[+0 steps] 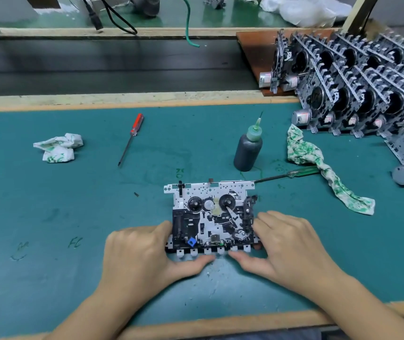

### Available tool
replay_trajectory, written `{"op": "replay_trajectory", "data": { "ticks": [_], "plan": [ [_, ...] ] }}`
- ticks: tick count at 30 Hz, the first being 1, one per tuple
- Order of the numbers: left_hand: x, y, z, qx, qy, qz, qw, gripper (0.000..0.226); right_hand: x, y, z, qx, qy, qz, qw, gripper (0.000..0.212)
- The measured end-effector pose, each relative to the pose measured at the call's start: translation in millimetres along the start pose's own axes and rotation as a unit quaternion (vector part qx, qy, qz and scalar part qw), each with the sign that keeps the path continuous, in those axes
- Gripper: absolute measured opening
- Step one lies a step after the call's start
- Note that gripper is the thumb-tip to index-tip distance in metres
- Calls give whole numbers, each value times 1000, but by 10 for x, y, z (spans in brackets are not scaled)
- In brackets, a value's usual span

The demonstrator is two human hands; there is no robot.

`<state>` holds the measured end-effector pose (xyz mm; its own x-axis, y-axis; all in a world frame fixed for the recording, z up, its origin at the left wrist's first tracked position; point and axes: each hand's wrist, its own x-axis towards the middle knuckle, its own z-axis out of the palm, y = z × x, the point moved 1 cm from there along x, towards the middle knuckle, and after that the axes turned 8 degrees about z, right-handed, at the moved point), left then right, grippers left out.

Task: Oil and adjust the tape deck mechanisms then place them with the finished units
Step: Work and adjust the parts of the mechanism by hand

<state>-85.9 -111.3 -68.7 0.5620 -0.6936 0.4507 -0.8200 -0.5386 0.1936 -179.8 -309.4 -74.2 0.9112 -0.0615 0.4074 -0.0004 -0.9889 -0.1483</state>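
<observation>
- 2 bare hands sit nearest the camera on the green bench mat [73, 278], 1 at each side of a tape deck mechanism [212, 217] that lies flat, works facing up.
- Left hand [142, 256]: fingers curled round the unit's left edge, thumb stretched along the row of tabs on its near edge.
- Right hand [291, 246]: fingers curled over the right edge, thumb lying along the same near edge, its tip close to the left thumb.
- Just beyond the unit, a green-handled screwdriver [291, 174] lies with its tip at the unit's far right corner.
- An upright dark oil bottle [248, 149] with a green needle nozzle stands behind that, and a green-stained rag [318, 165] trails to its right.
- Farther left lie a red-handled screwdriver [131, 138] and a crumpled cloth [58, 147].
- Far right, many finished units [358, 94] stand on edge in leaning rows.
</observation>
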Motion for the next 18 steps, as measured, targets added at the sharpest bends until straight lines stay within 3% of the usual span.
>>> {"op": "replay_trajectory", "data": {
  "ticks": [5,11,18],
  "plan": [
    [1,13,37,1,7,-34,999,70,-13,18,-26,27,-10,-5,1000,54],
    [-23,-57,-13,-33,-46,53,997,71,-17,19,-8,18,0,8,1000,49],
    [-57,-54,-6,-34,-34,115,992,63,-29,5,-13,40,-4,40,998,58]
  ]
}}
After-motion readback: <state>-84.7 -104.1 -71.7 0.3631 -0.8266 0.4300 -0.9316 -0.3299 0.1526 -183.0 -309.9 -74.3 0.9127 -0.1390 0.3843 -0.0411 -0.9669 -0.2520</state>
